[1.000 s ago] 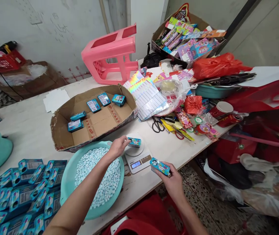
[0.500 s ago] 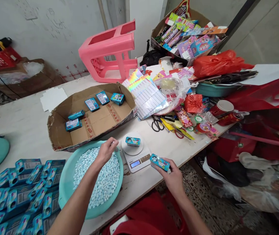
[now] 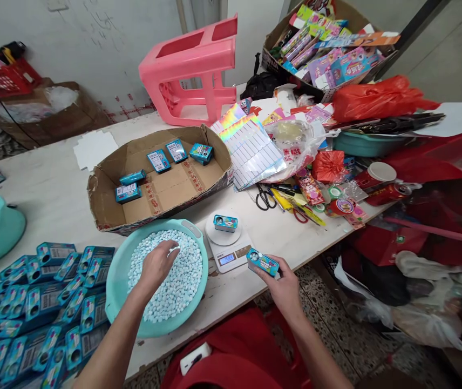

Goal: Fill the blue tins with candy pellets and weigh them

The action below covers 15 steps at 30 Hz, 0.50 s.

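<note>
Your left hand (image 3: 157,266) lies palm down in the teal basin (image 3: 118,281), its fingers (image 3: 169,248) spread loosely apart and resting on the heap of pale blue tablets (image 3: 182,275); nothing is gripped that can be seen. Your right hand (image 3: 282,283) hangs just past the near edge of the worktop (image 3: 53,200), its fingers clamped on a small blue tin (image 3: 262,262), held level with its printed face up. Between your two hands, just right of the basin, stands a white scale (image 3: 228,249); a second blue tin (image 3: 225,222) lies flat on its round pan, and the display is lit though too small to read. Beyond the basin and scale sits a shallow cardboard tray (image 3: 105,202) holding a handful of blue tins, well spaced; at the near left, a dense stack of blue tins (image 3: 32,308) crowds the worktop's corner. Farther off, a pink stool (image 3: 192,73) lies tipped on its side; to its right a holographic sheet (image 3: 251,148) rests against the tray's corner, with scissors (image 3: 264,198) lying just right of the scale.
</note>
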Tool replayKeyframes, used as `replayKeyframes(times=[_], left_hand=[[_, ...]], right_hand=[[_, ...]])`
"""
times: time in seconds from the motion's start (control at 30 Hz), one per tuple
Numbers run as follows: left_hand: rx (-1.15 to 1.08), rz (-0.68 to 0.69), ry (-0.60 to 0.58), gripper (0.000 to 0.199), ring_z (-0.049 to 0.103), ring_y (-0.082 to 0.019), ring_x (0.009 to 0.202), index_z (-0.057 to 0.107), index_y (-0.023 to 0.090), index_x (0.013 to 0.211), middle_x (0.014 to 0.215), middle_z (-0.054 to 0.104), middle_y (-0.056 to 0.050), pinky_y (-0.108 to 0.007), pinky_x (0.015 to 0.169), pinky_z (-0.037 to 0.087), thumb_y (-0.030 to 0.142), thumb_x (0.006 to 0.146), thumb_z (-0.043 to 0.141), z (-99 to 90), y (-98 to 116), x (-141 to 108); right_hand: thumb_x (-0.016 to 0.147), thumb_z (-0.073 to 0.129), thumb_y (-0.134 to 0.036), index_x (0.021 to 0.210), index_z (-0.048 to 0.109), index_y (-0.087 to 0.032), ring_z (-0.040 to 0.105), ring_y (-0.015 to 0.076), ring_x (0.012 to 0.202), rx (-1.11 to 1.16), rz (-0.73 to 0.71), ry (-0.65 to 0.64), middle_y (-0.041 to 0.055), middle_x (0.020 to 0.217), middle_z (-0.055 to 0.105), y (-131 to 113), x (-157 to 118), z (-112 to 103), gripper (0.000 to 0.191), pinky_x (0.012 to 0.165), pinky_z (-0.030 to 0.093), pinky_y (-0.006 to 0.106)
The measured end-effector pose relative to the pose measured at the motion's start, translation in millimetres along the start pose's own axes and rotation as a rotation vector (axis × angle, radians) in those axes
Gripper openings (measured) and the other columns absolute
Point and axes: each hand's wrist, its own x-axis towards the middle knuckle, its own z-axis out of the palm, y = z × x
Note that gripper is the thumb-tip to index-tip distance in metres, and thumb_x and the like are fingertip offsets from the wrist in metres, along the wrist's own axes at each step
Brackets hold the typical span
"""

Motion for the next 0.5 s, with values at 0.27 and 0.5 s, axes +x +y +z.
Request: replayKeyframes(times=[0.27, 0.5], left_hand=[[-0.115, 0.268, 0.101, 0.029, 0.056, -0.021, 0.095, 0.058, 0.022, 0.107, 0.106, 0.062, -0.006, -0.031, 0.081, 0.041, 0.036, 0.088, 0.041, -8.0, 72, 48], [0.089, 0.458, -0.069, 0.046, 0.042, -0.029, 0.118, 0.048, 0.026, 0.122, 0.127, 0.049, -0.01, -0.041, 0.091, 0.037, 0.026, 0.077, 0.06, 21.5, 118, 98]], right_hand=[[0.068, 0.072, -0.04, 0.099, 0.061, -0.018, 0.061, 0.0227, 0.083, 0.009, 0.045, 0.021, 0.0065, 0.093, 0.067, 8, -6, -16, 0.039, 0.078, 0.049, 0.038], [0.068, 0.072, -0.042, 0.097, 0.061, -0.018, 0.061, 0.0233, 0.084, -0.003, 0.08, 0.04, 0.0064, 0.092, 0.067, 11, -4, -22, 0.04, 0.078, 0.049, 0.038]])
